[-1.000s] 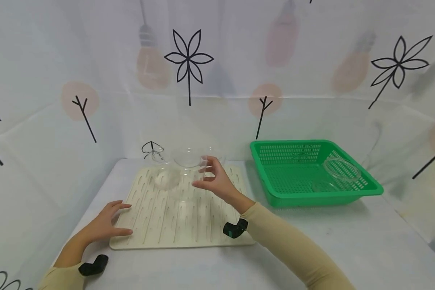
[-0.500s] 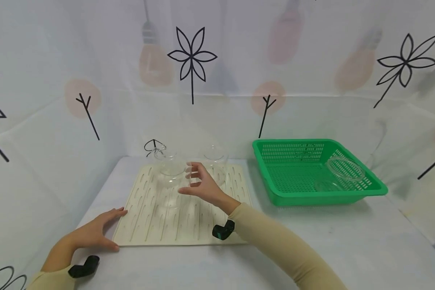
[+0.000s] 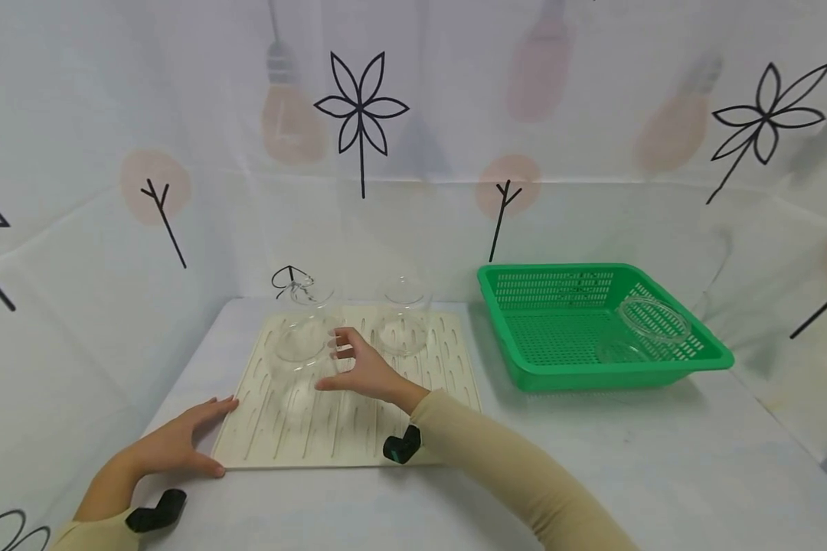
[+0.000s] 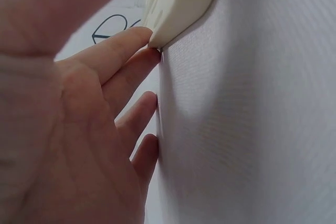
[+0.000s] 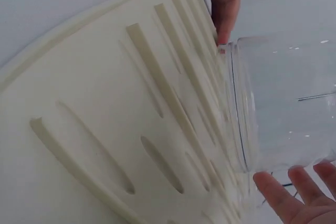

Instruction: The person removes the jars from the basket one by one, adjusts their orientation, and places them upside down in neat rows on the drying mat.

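Note:
A clear, wide jar [image 3: 302, 340] is in my right hand [image 3: 368, 371], whose thumb and fingers curve around its right side above the ribbed cream drying mat [image 3: 358, 444]. In the right wrist view the ringed end of the jar [image 5: 283, 103] faces the mat [image 5: 94, 77], close to it; whether they touch I cannot tell. My left hand [image 3: 168, 444] lies at the mat's front left corner, thumb and fingers spread. In the left wrist view its fingertips [image 4: 139, 34] touch the mat's edge [image 4: 189, 9] and the cloth.
Another clear jar [image 3: 403, 317] stands at the back of the mat, and a further clear vessel [image 3: 315, 293] shows faintly at the back left. On the right is a green basket [image 3: 524, 367] holding a clear ring-shaped piece [image 3: 655, 320] and a clear round piece [image 3: 620, 352].
My right hand has carried the jar left and toward me over the mat, uncovering the jar at the back. My left hand has shifted left and slightly down onto the mat's corner.

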`<state>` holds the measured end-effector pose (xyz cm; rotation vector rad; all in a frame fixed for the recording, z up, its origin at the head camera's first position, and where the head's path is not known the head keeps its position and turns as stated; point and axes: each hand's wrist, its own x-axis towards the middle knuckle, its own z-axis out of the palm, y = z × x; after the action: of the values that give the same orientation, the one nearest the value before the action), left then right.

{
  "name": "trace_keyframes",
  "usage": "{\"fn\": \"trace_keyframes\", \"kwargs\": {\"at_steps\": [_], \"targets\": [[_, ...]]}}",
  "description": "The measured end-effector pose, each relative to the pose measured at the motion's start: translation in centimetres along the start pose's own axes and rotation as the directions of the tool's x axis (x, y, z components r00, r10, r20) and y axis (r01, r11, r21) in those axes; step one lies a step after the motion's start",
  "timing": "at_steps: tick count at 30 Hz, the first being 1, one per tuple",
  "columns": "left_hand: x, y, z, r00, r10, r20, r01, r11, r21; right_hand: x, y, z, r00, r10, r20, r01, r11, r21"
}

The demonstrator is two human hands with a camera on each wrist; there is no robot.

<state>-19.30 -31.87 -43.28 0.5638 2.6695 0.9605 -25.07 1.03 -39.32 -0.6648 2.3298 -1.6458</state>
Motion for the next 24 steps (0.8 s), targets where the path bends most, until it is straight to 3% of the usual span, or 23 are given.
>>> {"fn": "trace_keyframes", "kwargs": {"at_steps": [6, 14, 24], "targets": [[0.0, -0.1, 0.0, 1.0, 0.008, 0.002, -0.008, 1.0, -0.021, 0.1, 0.3, 0.8, 0.999, -0.001, 0.039, 0.002, 1.0, -0.029], [-0.1, -0.3, 0.1, 1.0, -0.003, 0.006, 0.003, 1.0, -0.023, 0.5, 0.8, 1.2, 0.999, 0.026, 0.039, -0.027, 1.0, 0.017], [-0.2, 0.2, 0.1, 0.999, -0.032, 0.004, 0.032, 0.999, 0.001, 0.2, 0.1, -0.2, 0.994, 0.022, 0.103, -0.027, 0.998, 0.051]]}}
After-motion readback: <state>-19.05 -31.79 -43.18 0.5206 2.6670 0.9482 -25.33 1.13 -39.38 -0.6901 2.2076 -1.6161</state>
